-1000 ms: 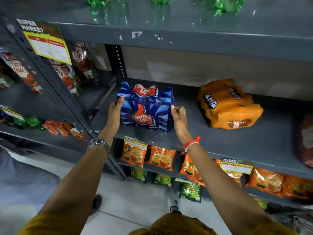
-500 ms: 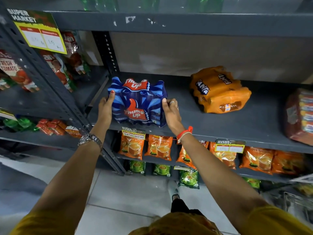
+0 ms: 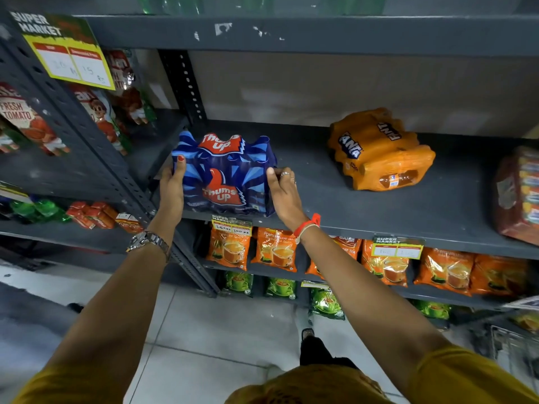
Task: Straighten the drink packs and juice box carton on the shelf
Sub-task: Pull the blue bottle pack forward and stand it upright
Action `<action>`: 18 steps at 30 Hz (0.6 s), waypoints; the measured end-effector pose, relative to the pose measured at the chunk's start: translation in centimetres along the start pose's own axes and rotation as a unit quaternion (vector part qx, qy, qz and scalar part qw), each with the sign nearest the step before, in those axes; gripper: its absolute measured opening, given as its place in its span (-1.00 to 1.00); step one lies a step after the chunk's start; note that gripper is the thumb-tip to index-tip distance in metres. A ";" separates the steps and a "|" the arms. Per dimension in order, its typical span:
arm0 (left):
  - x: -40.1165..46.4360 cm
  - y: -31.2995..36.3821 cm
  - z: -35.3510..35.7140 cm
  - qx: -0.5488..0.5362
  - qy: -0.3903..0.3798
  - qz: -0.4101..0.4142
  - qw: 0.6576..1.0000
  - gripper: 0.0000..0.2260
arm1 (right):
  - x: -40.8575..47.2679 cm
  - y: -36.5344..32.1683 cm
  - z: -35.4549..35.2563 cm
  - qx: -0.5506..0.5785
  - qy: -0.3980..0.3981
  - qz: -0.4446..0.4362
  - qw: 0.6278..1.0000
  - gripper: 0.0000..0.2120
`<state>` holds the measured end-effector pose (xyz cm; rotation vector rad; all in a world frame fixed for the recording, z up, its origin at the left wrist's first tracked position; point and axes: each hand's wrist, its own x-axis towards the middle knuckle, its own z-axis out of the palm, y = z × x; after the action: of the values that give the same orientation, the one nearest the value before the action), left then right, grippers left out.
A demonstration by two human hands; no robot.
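Grey metal shelving point(image 3: 335, 36) – beige back wall point(image 3: 350, 86) – pale tiled floor point(image 3: 221, 325).

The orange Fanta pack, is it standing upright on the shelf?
No, the Fanta pack lies tipped on its side and skewed on the shelf, untouched by either hand.

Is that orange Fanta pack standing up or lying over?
Lying over: the orange Fanta pack rests on its side, askew on the shelf, its bottles lying flat.
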<state>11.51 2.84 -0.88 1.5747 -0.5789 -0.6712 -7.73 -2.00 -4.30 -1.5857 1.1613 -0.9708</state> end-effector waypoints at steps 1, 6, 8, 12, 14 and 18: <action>0.1 0.0 -0.1 0.000 -0.008 0.000 1.000 -0.55 | 0.0 -0.1 0.0 0.004 0.001 0.000 1.000 -0.84; 0.7 0.5 0.0 0.005 -0.034 -0.006 0.999 -0.55 | 0.0 -0.5 0.2 0.007 0.030 0.001 1.000 -0.78; 0.6 0.7 0.4 0.009 -0.041 -0.007 0.999 -0.55 | 0.0 -0.7 0.1 0.017 0.042 0.010 0.999 -0.78; 0.6 0.8 0.5 0.013 -0.061 0.000 0.998 -0.55 | 0.0 -0.6 -0.5 0.005 0.052 0.011 0.999 -0.77; 0.7 0.7 0.5 0.023 -0.068 0.010 0.997 -0.57 | 0.0 -0.5 -0.6 -0.005 0.047 0.011 0.999 -0.76; 0.8 0.2 0.4 0.026 -0.069 0.017 0.997 -0.56 | 0.0 -0.2 -0.5 -0.003 0.050 0.016 0.999 -0.72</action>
<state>11.81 2.00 -0.73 1.5715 -0.7307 -0.7484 -8.18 -2.07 -3.94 -1.5337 1.2555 -1.0353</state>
